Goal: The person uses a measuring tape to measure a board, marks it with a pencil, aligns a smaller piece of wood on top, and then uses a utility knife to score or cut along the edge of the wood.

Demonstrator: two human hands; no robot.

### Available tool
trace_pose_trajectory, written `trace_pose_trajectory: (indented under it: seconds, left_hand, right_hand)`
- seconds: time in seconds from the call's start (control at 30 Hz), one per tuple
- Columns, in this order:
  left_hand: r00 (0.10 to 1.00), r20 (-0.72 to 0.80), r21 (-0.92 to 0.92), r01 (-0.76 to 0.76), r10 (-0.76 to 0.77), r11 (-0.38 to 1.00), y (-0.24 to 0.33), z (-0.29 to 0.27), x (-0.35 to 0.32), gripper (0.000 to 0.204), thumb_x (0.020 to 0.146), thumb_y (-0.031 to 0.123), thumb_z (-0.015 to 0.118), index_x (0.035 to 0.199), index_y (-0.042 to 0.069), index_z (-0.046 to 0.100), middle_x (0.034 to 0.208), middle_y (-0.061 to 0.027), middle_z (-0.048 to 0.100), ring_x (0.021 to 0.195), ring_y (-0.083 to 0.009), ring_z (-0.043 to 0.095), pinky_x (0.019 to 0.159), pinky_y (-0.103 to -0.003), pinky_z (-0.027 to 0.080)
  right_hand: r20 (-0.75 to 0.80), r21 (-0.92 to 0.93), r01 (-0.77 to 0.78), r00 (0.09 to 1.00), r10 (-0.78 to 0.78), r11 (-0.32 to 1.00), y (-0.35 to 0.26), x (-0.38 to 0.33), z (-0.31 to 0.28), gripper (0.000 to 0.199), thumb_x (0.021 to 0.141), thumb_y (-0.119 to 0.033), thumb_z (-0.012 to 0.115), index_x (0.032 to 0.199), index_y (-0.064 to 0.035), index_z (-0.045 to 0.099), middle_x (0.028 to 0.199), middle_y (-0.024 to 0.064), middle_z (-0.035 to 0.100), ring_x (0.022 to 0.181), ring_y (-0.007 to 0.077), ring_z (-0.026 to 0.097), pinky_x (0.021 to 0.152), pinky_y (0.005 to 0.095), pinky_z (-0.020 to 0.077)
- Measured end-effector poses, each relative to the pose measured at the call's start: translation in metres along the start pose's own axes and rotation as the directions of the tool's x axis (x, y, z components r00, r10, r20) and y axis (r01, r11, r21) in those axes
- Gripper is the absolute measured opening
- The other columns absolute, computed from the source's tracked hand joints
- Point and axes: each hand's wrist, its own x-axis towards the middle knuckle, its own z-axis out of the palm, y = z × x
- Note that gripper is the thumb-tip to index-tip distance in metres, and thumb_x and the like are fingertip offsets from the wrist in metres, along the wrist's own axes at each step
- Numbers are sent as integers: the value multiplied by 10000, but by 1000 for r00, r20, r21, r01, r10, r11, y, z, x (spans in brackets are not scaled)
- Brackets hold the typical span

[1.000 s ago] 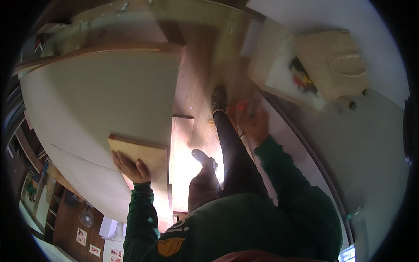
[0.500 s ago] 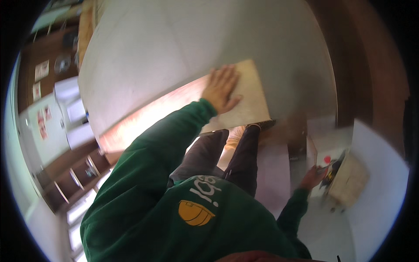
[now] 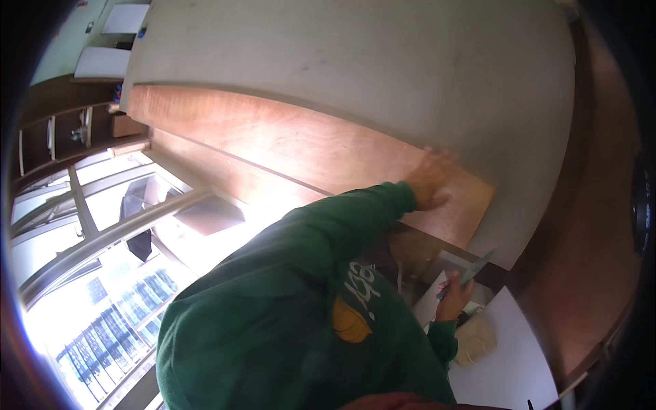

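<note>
A long, pale reddish wooden board (image 3: pixel 294 140) lies along the near edge of the grey tabletop (image 3: pixel 383 61). My left hand (image 3: pixel 434 181) rests on top of it near its right end, open, with the fingers stretched out and somewhat blurred. Lower right, beyond the board's end, my right hand (image 3: pixel 456 299) is closed around a slim, flat grey-green tool (image 3: pixel 478 266) with a tapered tip. Its exact kind I cannot make out. The tool points up and right toward the table's edge, apart from the board.
Below my right hand sits a beige pouch or bag (image 3: pixel 476 339) beside a white panel (image 3: pixel 509 348). A brown wooden surface (image 3: pixel 594 205) runs down the right side. Bright windows (image 3: pixel 123 301) stand at the lower left, dark shelving (image 3: pixel 61 137) above them.
My right hand has come up from among the tools, now holding the grey-green tool. The view has turned, and the board shows along more of its length. My left hand stays on it.
</note>
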Motion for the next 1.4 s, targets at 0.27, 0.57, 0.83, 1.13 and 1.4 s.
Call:
trace_pose_trajectory:
  seconds: [0.27, 0.57, 0.83, 1.13, 1.4]
  left_hand:
    - [417, -697, 23, 826, -583, 563, -210, -106, -170, 760, 883, 395, 607, 1489, 54, 299, 1550, -189, 276, 1446, -353, 228, 1159, -581, 129]
    - [107, -635, -95, 972, -765, 215, -209, -122, -149, 799, 938, 491, 457, 1518, 4, 204, 1605, -178, 145, 1492, -328, 84, 1186, -515, 47]
    - [116, -623, -3, 989, -774, 150, -200, -126, -128, 827, 953, 526, 336, 1524, -31, 117, 1614, -194, 58, 1500, -332, 1, 1191, -497, -5]
    - [86, -653, 41, 996, -753, 79, -200, -126, -124, 871, 934, 557, 380, 1521, -37, 132, 1607, -212, 85, 1498, -333, 31, 1193, -500, 14]
    - [109, -659, 32, 993, -745, 117, -213, -124, -137, 824, 947, 509, 416, 1506, -49, 183, 1596, -231, 110, 1493, -357, 40, 1189, -524, 13]
  right_hand:
    - [187, -12, -31, 982, 33, 999, -63, 4, 97, 126, 941, -155, 583, 970, -50, 520, 719, 31, 514, 585, 122, 527, 551, 271, 464]
    - [452, -230, 85, 892, 29, 970, -109, 64, 186, 156, 968, -184, 551, 965, -32, 516, 749, 30, 526, 611, 105, 512, 584, 263, 442]
    - [576, -360, 335, 814, -75, 871, -115, 145, 189, 265, 989, -245, 530, 1090, -2, 561, 760, 1, 521, 635, 81, 481, 599, 237, 418]
    - [738, -533, 527, 672, 59, 662, -163, 173, 222, 352, 997, -258, 534, 1246, -13, 574, 865, 73, 613, 747, 129, 567, 696, 273, 462]
    - [971, -36, 901, 133, -197, 432, -131, 140, 401, 316, 965, -168, 514, 1221, 3, 586, 1056, 217, 649, 973, 395, 614, 851, 437, 498]
